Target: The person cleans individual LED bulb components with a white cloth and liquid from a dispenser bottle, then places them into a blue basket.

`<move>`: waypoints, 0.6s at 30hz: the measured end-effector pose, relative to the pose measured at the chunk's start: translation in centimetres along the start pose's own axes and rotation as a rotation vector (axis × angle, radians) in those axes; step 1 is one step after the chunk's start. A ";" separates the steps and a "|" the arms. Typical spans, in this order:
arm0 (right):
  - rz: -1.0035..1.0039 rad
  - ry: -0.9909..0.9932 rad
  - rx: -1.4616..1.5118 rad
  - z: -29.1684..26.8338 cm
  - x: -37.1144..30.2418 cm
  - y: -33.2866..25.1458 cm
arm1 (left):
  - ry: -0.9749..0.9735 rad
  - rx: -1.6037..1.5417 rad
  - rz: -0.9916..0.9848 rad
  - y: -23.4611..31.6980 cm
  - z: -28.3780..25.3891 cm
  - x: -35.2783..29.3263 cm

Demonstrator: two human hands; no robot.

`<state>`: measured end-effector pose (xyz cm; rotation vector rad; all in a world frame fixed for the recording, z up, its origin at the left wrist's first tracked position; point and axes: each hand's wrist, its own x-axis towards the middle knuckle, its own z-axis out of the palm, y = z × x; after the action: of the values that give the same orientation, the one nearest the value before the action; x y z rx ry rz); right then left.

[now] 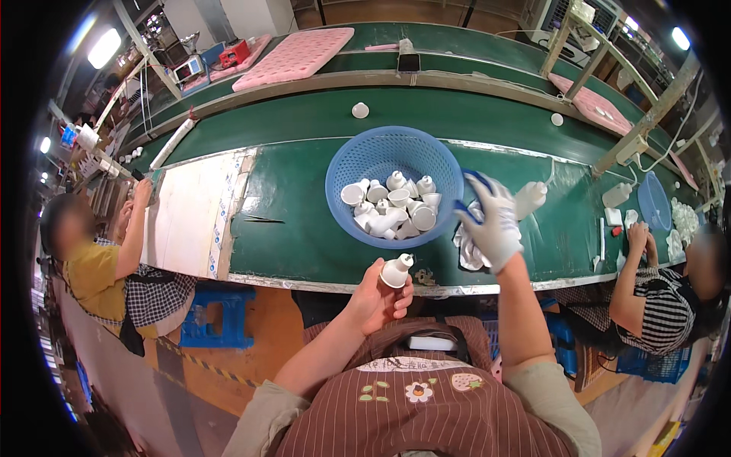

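Observation:
My bare left hand (pixel 378 299) is closed around a white cup-shaped plastic part (pixel 395 273), held in front of the table edge with its narrow neck pointing up. My right hand (pixel 493 225) wears a white glove with blue fingertips. Its fingers are spread and nothing shows in them. It hovers over a crumpled white cloth (pixel 470 250), just right of a blue plastic basket (pixel 340 199). Several similar white parts (pixel 398 198) lie jumbled in that basket. Beyond my right hand a white squeeze bottle (pixel 531 199) leans on the green table.
Tweezers (pixel 263 219) lie left of the basket, near a pale board (pixel 186 213). A round white piece (pixel 360 110) rests on the green belt behind. Co-workers sit at both sides, the right one near another blue basket (pixel 654 201). A blue stool (pixel 218 318) stands lower left.

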<state>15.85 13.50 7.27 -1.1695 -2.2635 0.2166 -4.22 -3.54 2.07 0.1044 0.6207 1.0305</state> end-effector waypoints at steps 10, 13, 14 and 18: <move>0.321 -0.040 0.145 1.4 -9.4 6.7 | 0.158 0.293 0.062 -2.7 -1.4 4.1; 0.074 -0.029 0.236 -2.0 -9.0 -0.3 | 0.165 0.587 0.133 -4.9 0.5 7.1; 0.026 -0.085 0.216 -1.1 -10.2 -0.8 | 0.111 0.663 0.157 -5.9 2.9 6.8; 0.311 -0.012 0.402 -1.4 -10.1 -0.5 | -0.001 0.891 0.318 -5.9 5.0 7.4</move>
<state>20.80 5.04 4.39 -1.2870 -1.9148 0.7628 5.64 0.53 0.87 1.0088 1.0499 0.9868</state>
